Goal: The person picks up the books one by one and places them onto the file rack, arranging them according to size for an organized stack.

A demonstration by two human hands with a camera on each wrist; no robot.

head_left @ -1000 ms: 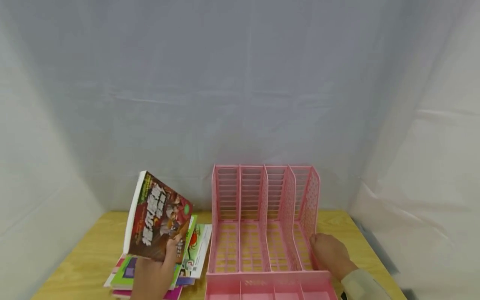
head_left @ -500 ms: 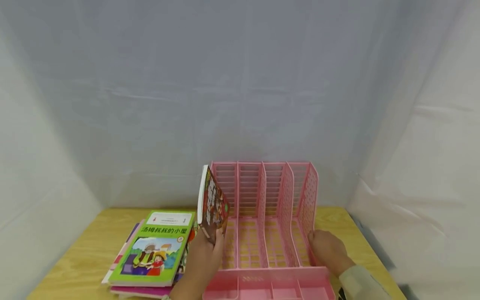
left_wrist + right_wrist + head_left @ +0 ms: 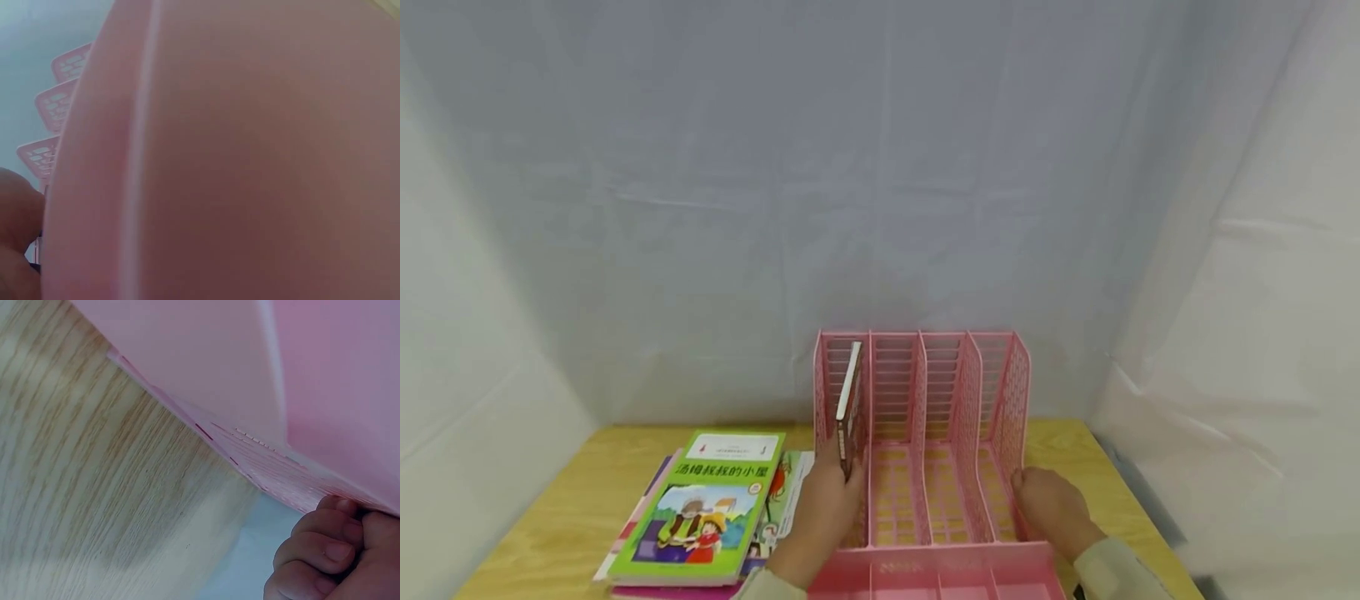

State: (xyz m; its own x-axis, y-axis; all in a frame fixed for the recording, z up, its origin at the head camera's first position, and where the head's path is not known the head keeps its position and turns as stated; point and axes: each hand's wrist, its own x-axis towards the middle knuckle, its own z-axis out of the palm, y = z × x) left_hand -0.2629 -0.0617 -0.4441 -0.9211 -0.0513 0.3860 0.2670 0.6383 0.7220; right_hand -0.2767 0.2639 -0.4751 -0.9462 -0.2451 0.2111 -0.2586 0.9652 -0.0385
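Note:
In the head view a pink book rack (image 3: 940,557) with upright dividers stands on the table. My left hand (image 3: 829,500) grips a paperback book (image 3: 850,404) by its lower end, held upright with its white page edge facing up and toward me. The book is inside the leftmost compartment. At the rack's right side wall, my right hand (image 3: 1054,504) pinches the edge; the right wrist view shows that hand (image 3: 325,556) with curled fingers at the pink wall. The left wrist view is mostly filled by pink plastic, with part of the left hand (image 3: 19,231) at its edge.
Left of the rack lies a stack of books, a green picture book (image 3: 696,517) on top and a book with a crab picture (image 3: 786,492) jutting out beneath. Shallow trays (image 3: 928,583) form the rack's front. Pale sheeting (image 3: 865,208) surrounds the wooden table (image 3: 550,517).
My left hand has carried the book rightward from over the stack into the rack's leftmost compartment, turning it edge-on. The right hand stays at the rack's right wall.

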